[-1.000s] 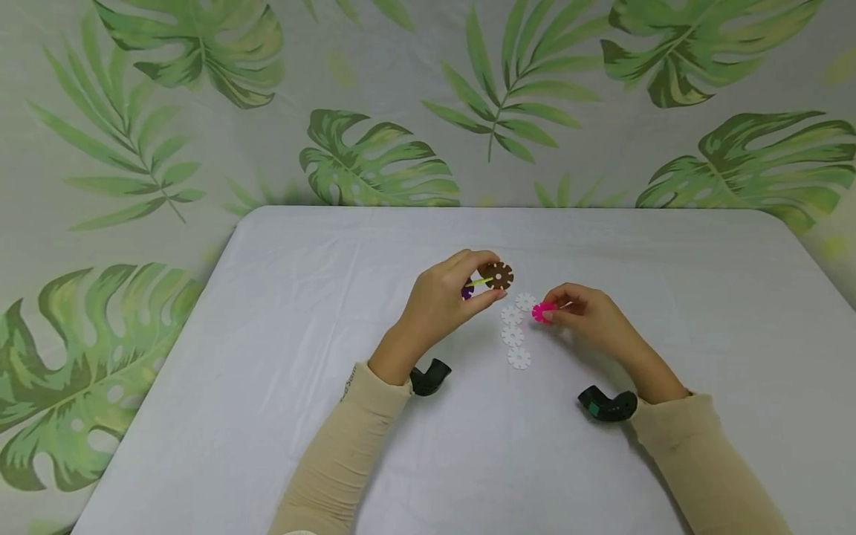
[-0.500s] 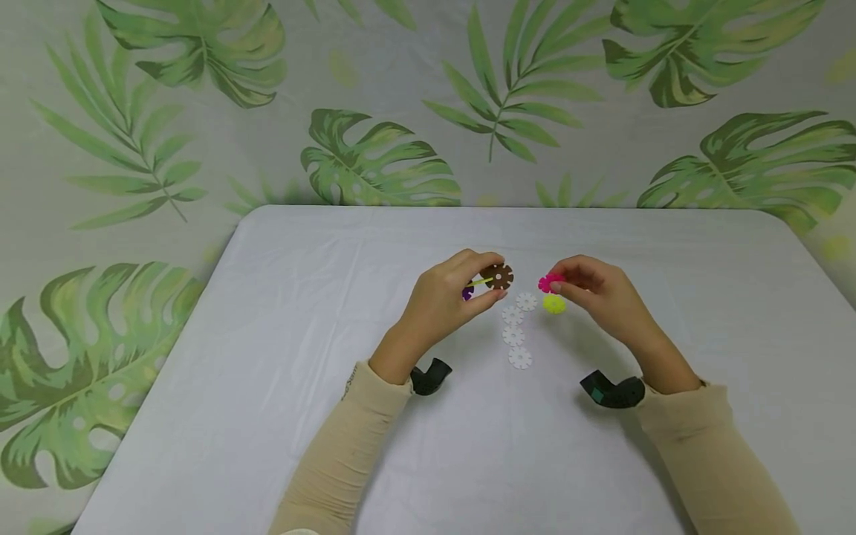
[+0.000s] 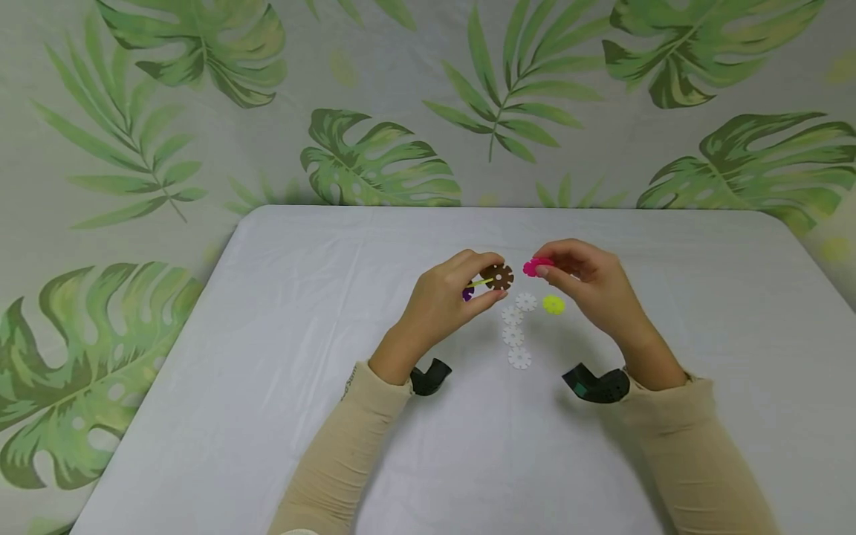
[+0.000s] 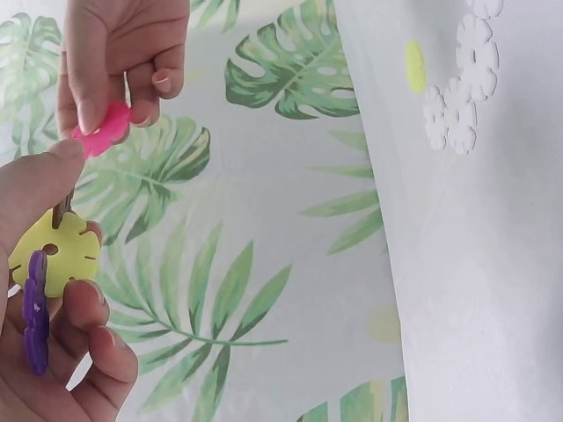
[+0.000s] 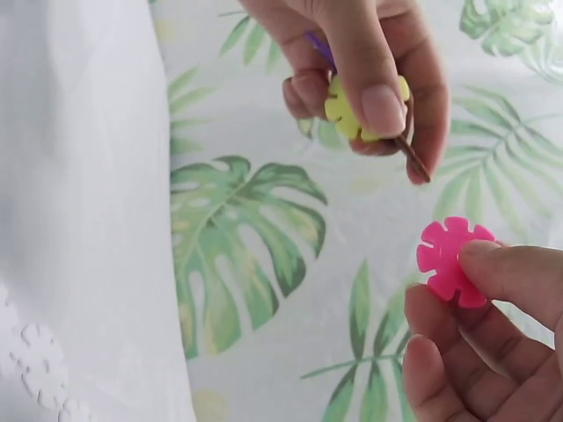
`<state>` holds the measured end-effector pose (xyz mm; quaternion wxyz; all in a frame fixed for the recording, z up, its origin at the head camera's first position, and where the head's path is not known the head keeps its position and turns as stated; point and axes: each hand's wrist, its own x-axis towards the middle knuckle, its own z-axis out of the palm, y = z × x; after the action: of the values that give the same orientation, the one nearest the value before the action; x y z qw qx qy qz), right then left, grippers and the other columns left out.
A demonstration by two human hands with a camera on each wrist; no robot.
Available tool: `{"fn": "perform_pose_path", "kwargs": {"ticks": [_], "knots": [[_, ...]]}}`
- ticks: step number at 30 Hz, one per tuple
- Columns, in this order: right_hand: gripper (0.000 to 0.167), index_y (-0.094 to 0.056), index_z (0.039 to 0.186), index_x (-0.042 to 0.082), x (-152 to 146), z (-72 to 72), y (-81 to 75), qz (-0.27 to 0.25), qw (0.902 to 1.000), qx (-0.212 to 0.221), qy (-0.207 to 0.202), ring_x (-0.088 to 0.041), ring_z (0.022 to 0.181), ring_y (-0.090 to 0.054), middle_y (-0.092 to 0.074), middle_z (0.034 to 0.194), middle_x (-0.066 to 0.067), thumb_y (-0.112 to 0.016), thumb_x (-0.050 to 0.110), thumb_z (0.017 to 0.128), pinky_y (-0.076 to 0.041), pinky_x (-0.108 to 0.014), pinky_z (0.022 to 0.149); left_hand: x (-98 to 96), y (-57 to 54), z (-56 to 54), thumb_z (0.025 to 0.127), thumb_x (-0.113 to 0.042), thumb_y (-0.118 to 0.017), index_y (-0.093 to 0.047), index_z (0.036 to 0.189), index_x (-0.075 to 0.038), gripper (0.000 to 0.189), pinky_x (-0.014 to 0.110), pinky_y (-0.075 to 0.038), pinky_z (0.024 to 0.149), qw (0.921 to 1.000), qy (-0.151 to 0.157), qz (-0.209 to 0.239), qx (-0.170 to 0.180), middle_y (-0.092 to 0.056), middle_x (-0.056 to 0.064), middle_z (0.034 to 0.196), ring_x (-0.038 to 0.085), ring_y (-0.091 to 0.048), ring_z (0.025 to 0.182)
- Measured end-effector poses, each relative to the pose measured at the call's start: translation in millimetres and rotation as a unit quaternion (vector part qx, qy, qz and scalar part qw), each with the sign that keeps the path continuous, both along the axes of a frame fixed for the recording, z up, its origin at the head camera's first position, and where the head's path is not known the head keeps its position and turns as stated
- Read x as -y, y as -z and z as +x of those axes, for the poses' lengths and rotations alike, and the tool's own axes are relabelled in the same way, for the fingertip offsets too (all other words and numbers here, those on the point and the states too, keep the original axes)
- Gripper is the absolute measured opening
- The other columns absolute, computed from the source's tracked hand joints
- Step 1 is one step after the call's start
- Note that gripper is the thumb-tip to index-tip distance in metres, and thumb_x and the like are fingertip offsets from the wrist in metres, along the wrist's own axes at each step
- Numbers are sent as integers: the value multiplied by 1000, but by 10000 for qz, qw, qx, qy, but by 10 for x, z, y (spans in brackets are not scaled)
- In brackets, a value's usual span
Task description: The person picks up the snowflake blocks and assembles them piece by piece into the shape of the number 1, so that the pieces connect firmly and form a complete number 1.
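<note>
My left hand point(image 3: 438, 293) grips a small chain of notched plastic discs joined at their slots. In the left wrist view a purple disc point(image 4: 35, 321) and a yellow disc point(image 4: 75, 255) show between thumb and fingers; the brown disc point(image 3: 499, 279) sticks out toward the right in the head view. Thumb and fingers of my right hand point(image 3: 588, 279) pinch a pink notched disc point(image 5: 442, 257), its far edge covered by the thumb. A short gap separates the pink disc from the brown one. Both hands are raised over the table.
Several white notched discs point(image 3: 513, 336) lie in a curved row on the white-covered table point(image 3: 301, 297). A loose yellow disc point(image 3: 553, 305) lies to their right. Black curved devices point(image 3: 431, 377) sit at both wrists. Behind the table hangs a leaf-patterned cloth point(image 3: 381, 160).
My right hand has risen from beside the white discs with the pink disc, then moved left toward the brown disc, uncovering the loose yellow disc. My left hand has stayed almost still.
</note>
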<state>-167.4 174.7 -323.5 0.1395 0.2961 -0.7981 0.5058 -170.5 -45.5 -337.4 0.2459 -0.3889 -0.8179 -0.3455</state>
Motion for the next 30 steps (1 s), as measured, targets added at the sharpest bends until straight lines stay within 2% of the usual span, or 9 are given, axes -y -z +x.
{"fn": "perform_pose_path", "kwargs": {"ticks": [10,17,23,30], "knots": [[20,-62,94,-3,109,4,22,-418,9982,252,-361,-17,70,-61,-61,85,-9,-61,-14,77,-50,-22,65,6,-6,5,80,-21,-70,-60,107,-6,33,11,-41,63,10000,33,2,86,-59,0,93,7,-55,81],[20,-63,90,-4,119,-14,55,-389,9974,-76,-610,-17,76,-58,-62,86,-11,-62,-16,74,-48,-20,67,7,-9,13,78,-24,-72,-59,108,-6,38,14,-42,63,9994,182,71,277,-58,1,94,7,-54,81],[20,-66,87,-3,127,2,52,-289,9988,-227,-324,-12,74,-58,-64,82,-8,-64,-16,72,-46,-20,66,-1,-18,25,77,-26,-72,-60,106,-5,38,22,-45,60,9989,231,131,395,-58,0,93,7,-52,79],[21,-67,82,-3,144,21,50,-245,9970,-675,-282,-10,70,-59,-66,78,-8,-66,-19,68,-45,-19,62,-11,-7,29,80,-21,-69,-57,106,-3,34,17,-43,65,9955,604,231,698,-57,2,97,7,-54,87]]}}
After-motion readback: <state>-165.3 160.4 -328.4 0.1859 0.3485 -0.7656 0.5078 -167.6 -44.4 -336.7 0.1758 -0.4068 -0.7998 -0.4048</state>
